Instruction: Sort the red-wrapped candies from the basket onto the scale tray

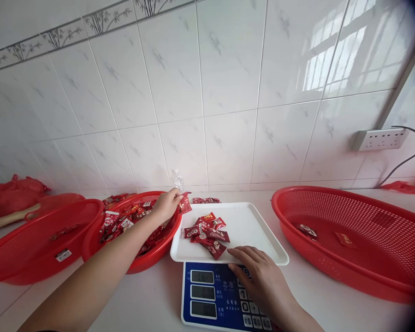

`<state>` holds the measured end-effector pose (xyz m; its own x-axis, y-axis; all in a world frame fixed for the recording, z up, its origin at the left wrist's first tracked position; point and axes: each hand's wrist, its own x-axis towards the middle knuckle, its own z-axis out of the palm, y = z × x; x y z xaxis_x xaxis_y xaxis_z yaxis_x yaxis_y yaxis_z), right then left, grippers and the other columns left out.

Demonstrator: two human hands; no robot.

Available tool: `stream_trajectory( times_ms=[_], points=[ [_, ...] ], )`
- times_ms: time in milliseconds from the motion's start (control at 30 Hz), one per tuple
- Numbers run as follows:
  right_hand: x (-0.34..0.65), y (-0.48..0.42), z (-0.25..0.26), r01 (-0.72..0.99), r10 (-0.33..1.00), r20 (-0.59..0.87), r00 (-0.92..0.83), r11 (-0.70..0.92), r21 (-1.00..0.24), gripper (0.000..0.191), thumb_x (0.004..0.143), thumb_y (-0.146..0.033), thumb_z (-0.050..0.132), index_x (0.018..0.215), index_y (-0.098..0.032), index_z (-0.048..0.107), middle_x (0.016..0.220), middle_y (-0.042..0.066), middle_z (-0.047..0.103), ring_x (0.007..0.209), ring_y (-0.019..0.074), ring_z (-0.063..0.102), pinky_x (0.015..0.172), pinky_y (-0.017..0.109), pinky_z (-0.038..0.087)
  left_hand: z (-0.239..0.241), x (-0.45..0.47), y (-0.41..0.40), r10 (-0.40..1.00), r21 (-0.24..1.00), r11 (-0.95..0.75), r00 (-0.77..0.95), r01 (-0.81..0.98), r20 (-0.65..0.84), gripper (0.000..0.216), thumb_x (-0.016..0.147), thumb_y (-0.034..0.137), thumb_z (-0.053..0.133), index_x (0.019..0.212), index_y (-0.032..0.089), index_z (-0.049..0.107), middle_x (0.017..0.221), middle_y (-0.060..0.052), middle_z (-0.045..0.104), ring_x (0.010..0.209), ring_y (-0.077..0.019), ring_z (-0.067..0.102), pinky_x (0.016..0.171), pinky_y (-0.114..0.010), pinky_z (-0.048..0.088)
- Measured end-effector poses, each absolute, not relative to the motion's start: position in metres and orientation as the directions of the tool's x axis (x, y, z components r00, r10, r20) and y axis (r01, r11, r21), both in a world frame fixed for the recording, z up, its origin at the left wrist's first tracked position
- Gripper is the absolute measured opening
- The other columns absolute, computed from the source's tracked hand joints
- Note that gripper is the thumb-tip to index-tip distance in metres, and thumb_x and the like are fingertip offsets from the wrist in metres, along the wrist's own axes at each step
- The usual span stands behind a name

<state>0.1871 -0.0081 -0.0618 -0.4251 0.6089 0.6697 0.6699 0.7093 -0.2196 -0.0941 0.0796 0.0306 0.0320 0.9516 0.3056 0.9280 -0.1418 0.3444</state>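
Note:
My left hand (166,204) reaches over the middle red basket (90,244) and pinches a red wrapped candy (184,203) at the white tray's left edge. A small pile of red candies (207,233) lies on the white tray (259,230), which sits on a blue electronic scale (207,295). My right hand (259,272) rests flat with fingers apart on the tray's front rim and the scale's keypad. The middle basket holds several red candy packets (124,219).
An empty-looking red basket (38,244) stands at the left, with a red plastic bag (14,193) behind it. A large red basket (352,240) at the right holds two candies. A wall socket (380,138) and cable are on the tiled wall.

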Motion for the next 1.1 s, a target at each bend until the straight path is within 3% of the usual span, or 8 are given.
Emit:
stream_trajectory(
  times_ms=[200, 300, 367, 467, 567, 700, 900, 1100],
  points=[
    [0.187, -0.009, -0.062, 0.673, 0.62, 0.653, -0.435, 0.706, -0.222, 0.023, 0.093, -0.032, 0.046, 0.103, -0.022, 0.064, 0.094, 0.006, 0.072, 0.083, 0.0206, 0.068, 0.07, 0.035, 0.055, 0.009, -0.046, 0.068, 0.925, 0.326, -0.371, 0.315, 0.87, 0.213, 0.007, 0.081, 0.027, 0.055, 0.08, 0.021, 0.054, 0.089, -0.002, 0.062, 0.084, -0.0188, 0.057, 0.074, -0.027, 0.042],
    [0.187, -0.009, -0.062, 0.673, 0.623, 0.651, -0.434, 0.704, -0.225, 0.024, 0.093, -0.032, 0.045, 0.103, -0.023, 0.064, 0.094, 0.006, 0.072, 0.083, 0.0204, 0.068, 0.07, 0.034, 0.055, -0.001, -0.032, 0.062, 0.912, 0.379, -0.409, 0.386, 0.83, 0.138, 0.034, 0.083, 0.043, 0.055, 0.107, 0.018, 0.054, 0.115, -0.01, 0.059, 0.106, -0.0242, 0.054, 0.091, -0.035, 0.041],
    [0.186, -0.008, -0.062, 0.672, 0.624, 0.65, -0.434, 0.705, -0.228, 0.023, 0.093, -0.032, 0.045, 0.103, -0.023, 0.064, 0.093, 0.006, 0.072, 0.083, 0.0204, 0.068, 0.07, 0.034, 0.055, -0.005, -0.026, 0.06, 0.904, 0.381, -0.416, 0.423, 0.826, 0.068, 0.055, 0.082, 0.055, 0.053, 0.122, 0.017, 0.048, 0.132, -0.015, 0.05, 0.123, -0.0305, 0.043, 0.104, -0.045, 0.03],
    [0.187, -0.008, -0.063, 0.673, 0.627, 0.648, -0.432, 0.703, -0.232, 0.023, 0.093, -0.032, 0.046, 0.103, -0.023, 0.064, 0.093, 0.006, 0.072, 0.082, 0.0209, 0.068, 0.07, 0.035, 0.055, -0.007, -0.022, 0.061, 0.892, 0.395, -0.418, 0.452, 0.818, 0.008, 0.068, 0.082, 0.063, 0.048, 0.133, 0.019, 0.041, 0.142, -0.015, 0.042, 0.134, -0.0324, 0.031, 0.11, -0.05, 0.021],
    [0.187, -0.007, -0.064, 0.67, 0.628, 0.647, -0.432, 0.704, -0.236, 0.022, 0.092, -0.031, 0.048, 0.104, -0.022, 0.064, 0.094, 0.006, 0.072, 0.083, 0.0212, 0.068, 0.07, 0.035, 0.055, -0.005, -0.024, 0.066, 0.918, 0.467, -0.383, 0.385, 0.797, 0.095, 0.049, 0.091, 0.046, 0.042, 0.133, 0.019, 0.043, 0.141, -0.011, 0.045, 0.131, -0.025, 0.039, 0.109, -0.04, 0.03],
    [0.187, -0.007, -0.064, 0.671, 0.63, 0.646, -0.43, 0.702, -0.238, 0.021, 0.091, -0.031, 0.05, 0.103, -0.023, 0.064, 0.094, 0.005, 0.072, 0.083, 0.0213, 0.068, 0.07, 0.036, 0.055, -0.003, -0.036, 0.077, 0.948, 0.414, -0.319, 0.284, 0.852, 0.146, 0.039, 0.085, 0.017, 0.045, 0.123, 0.019, 0.056, 0.136, -0.008, 0.052, 0.127, -0.0218, 0.045, 0.108, -0.034, 0.032],
    [0.187, -0.008, -0.063, 0.668, 0.635, 0.648, -0.421, 0.7, -0.252, 0.027, 0.09, -0.032, 0.051, 0.115, -0.027, 0.06, 0.102, 0.004, 0.071, 0.089, 0.0203, 0.067, 0.073, 0.035, 0.054, -0.003, -0.047, 0.089, 0.95, 0.399, -0.31, 0.302, 0.863, 0.084, 0.035, 0.079, 0.024, 0.055, 0.113, 0.02, 0.063, 0.127, -0.007, 0.06, 0.12, -0.0242, 0.051, 0.103, -0.033, 0.038],
    [0.187, -0.008, -0.064, 0.676, 0.575, 0.644, -0.505, 0.727, -0.12, 0.026, 0.089, -0.032, 0.053, 0.113, -0.026, 0.063, 0.108, 0.006, 0.07, 0.096, 0.0235, 0.064, 0.077, 0.039, 0.052, -0.002, -0.046, 0.096, 0.969, 0.437, -0.246, 0.226, 0.865, 0.098, 0.026, 0.067, 0.013, 0.064, 0.093, 0.018, 0.069, 0.101, -0.004, 0.069, 0.095, -0.0227, 0.063, 0.085, -0.031, 0.048]
  ],
)
